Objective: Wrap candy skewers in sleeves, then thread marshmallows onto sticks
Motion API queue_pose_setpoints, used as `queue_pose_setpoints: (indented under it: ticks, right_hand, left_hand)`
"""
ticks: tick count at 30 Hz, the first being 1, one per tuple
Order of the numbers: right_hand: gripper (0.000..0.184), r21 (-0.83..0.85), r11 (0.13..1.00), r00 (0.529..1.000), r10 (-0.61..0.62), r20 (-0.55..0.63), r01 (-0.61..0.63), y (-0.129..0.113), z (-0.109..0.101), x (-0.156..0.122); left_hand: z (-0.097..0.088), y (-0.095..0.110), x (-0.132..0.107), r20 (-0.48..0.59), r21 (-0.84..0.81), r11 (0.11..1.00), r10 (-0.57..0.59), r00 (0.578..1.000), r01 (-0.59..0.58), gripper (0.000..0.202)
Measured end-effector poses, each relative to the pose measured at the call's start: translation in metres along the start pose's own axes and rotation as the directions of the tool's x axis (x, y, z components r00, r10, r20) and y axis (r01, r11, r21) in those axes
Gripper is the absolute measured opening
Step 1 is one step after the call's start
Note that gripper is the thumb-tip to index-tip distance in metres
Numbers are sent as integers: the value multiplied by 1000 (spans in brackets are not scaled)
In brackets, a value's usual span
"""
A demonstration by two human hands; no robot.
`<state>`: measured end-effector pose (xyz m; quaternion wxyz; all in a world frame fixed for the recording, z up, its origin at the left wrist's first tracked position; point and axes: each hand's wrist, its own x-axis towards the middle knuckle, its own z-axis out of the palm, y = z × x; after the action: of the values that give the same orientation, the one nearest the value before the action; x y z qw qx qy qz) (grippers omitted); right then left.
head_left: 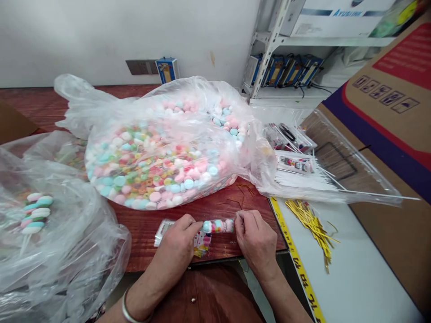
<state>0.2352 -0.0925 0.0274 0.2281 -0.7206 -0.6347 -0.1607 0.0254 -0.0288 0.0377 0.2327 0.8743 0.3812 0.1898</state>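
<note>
A short row of marshmallows [218, 226] in clear wrapping, blue, white, pink and orange, lies level between my two hands near the table's front edge. My left hand [180, 242] pinches its left end, with the thumb and forefinger against the blue piece. At the other end my right hand [256, 240] has its fingers closed on the wrapping. Beneath and beside my left hand lie colourful printed cards [203, 242] and a stack of small clear packets [163, 231], partly covered by the hand.
A large clear bag of marshmallows and gummy candies [158, 170] spreads across the table behind my hands. At left, another plastic bag holds a marshmallow skewer [36, 213]. On the right are white sticks [299, 179], gold twist ties [311, 229] and a big cardboard box [390, 112].
</note>
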Motion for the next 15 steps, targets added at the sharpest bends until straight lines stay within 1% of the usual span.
queue_pose_setpoints:
  ticks: [2,4,7,12,15]
  right_hand:
    - [20,-5,1000,999,29,27,-29,0,0,1]
    - [20,1,995,993,103,66,-103,6,4,2]
    - [19,21,983,978,178,106,-181,18,12,2]
    - [12,23,975,963,214,162,-221,25,15,3]
    - [13,31,976,958,205,200,-215,26,14,5]
  left_hand:
    - [1,4,1,33,56,998,24,999,-26,34]
    - [2,5,0,49,81,996,25,998,-29,33]
    - [2,2,-3,37,82,997,13,999,-16,31]
    - [1,-2,-6,24,82,997,-1,1000,-1,30]
    - [0,-2,-6,23,87,996,-2,1000,0,29]
